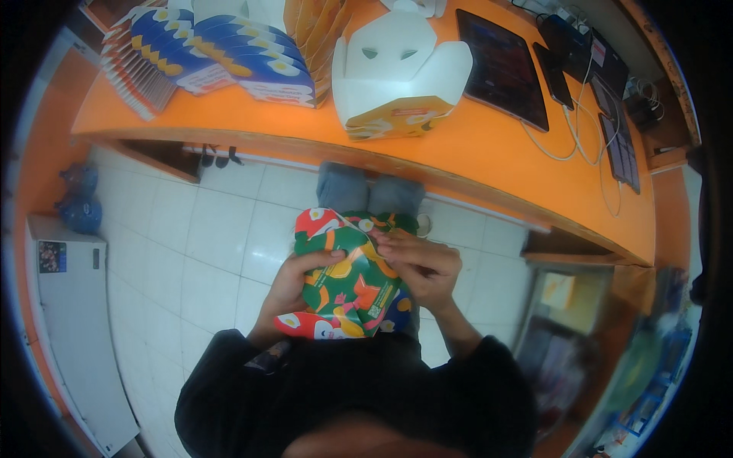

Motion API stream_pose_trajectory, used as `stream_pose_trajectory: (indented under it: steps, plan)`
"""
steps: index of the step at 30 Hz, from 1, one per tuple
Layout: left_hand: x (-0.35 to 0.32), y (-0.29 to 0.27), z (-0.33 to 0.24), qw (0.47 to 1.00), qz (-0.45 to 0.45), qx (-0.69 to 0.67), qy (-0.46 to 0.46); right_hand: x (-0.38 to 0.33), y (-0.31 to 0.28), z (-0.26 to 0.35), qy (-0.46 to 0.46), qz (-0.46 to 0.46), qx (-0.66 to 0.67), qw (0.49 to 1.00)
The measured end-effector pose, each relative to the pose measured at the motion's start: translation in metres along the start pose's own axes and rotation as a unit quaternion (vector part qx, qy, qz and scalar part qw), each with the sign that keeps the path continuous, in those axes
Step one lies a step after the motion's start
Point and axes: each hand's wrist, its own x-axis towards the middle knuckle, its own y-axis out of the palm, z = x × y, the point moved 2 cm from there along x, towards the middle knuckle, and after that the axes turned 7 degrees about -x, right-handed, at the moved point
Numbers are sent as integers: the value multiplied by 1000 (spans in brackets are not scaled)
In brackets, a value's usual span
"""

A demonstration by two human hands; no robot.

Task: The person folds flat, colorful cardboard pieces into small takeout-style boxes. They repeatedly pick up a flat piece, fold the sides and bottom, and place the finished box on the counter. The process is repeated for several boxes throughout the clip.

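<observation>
Head view: both my hands, left [294,282] and right [424,267], pinch a green, red and orange printed cardboard box [343,278] over my lap, below the orange counter [489,156].

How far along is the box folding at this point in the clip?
Done: one folded box stands open on the orange counter. In hand: left hand and right hand fold a colourful printed carton over the lap. Left: a fanned stack of flat cartons lies on the counter.
</observation>
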Motion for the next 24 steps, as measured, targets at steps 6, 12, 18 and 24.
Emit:
stream_pose_trajectory:
  steps: [6, 12, 18, 24]
  plan:
    - [3, -6, 5, 998, -31, -30, -47, 10, -10, -1, -103, 73, -65, 990]
    - [11, -7, 6, 998, -28, -29, -44, 17, -13, -3, -82, 130, -91, 984]
    - [6, 3, 4, 993, -21, -72, -86, 14, -13, -2, -14, 183, -88, 979]
    - [5, 4, 3, 998, -42, 32, -21, 9, -14, 3, 106, 192, -2, 976]
